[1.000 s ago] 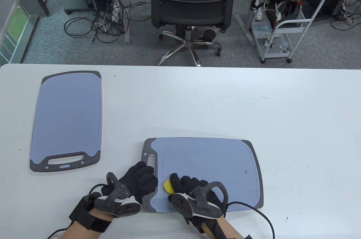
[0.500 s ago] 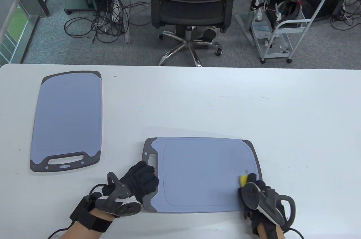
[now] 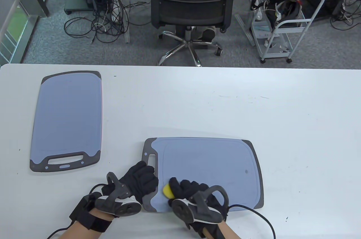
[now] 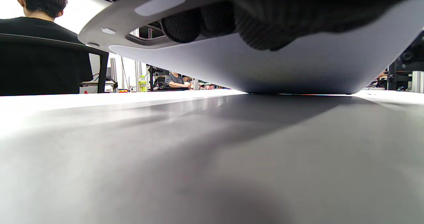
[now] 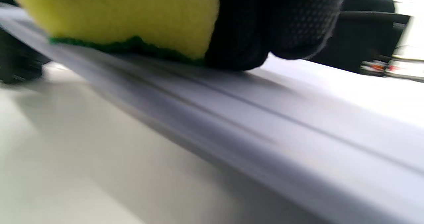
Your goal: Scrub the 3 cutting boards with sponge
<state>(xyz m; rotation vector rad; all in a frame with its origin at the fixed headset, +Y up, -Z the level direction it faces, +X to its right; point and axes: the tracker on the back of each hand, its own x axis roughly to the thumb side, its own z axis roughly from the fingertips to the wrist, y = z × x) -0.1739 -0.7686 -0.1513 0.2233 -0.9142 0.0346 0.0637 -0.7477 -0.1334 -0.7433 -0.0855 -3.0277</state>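
At about nine o'clock on the white tabletop (image 3: 197, 103) a blue cutting board (image 3: 67, 120) lies flat on its own, its dark handle end turned toward the person. Well apart from it, at six o'clock, a second cutting board (image 3: 208, 165) lies crosswise with its slotted handle at its left end.

The left hand (image 3: 138, 182) rests on that handle end, at the board's seven o'clock corner. In the left wrist view its fingers (image 4: 185, 25) curl over the rim and show through the handle slot, and that corner is raised off the tabletop while the far part touches down.

Just beside it, the right hand (image 3: 191, 191) presses the yellow sponge (image 3: 168, 191) onto the board near its lower left part. The fingers (image 5: 275, 22) wrap around the sponge from the right, so the yellow pokes out at their nine o'clock side. In the right wrist view the sponge's green scouring layer lies flat against the blue surface, beside the board's groove.
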